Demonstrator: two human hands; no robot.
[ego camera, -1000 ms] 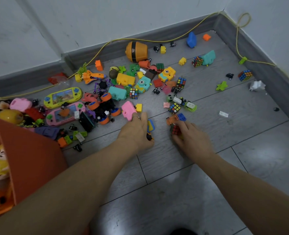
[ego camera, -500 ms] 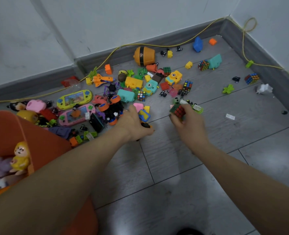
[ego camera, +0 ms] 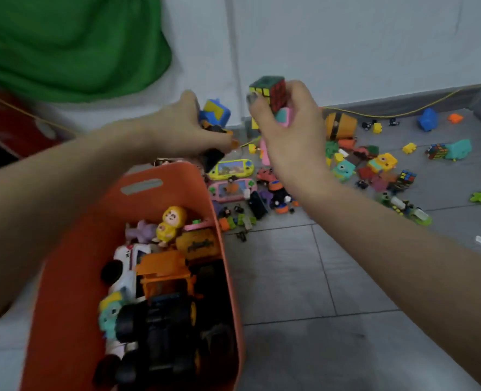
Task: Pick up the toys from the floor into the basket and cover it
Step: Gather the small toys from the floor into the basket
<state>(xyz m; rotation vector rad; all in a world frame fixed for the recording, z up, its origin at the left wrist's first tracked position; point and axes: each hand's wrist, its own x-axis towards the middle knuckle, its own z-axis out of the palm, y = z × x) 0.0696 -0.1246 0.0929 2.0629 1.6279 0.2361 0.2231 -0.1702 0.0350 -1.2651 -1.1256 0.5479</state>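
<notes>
From the head view, the person is holding both hands raised above the floor, just beyond the far rim of the orange basket [ego camera: 160, 193]. The right hand [ego camera: 287, 131] is gripping a puzzle cube [ego camera: 270, 90] with its fingers curled round it, and a small pink and teal block [ego camera: 283, 116] is sitting pinched in the same grasp just below the cube. The left hand [ego camera: 188, 128] is clutching a blue and yellow toy [ego camera: 216, 112] together with something dark that I cannot make out, fingers closed around them.

The basket is lying below and towards the person from both hands, its long axis running away from them, already partly filled with an orange truck [ego camera: 163, 275], a yellow doll [ego camera: 171, 221] and other toys. The left hand is the nearer one, almost over the far rim; the right is off to the side, over the scattered toys [ego camera: 374, 165] on the floor [ego camera: 304, 348]. I judge both loads need to travel back and down before being released. No lid is showing anywhere here.
</notes>
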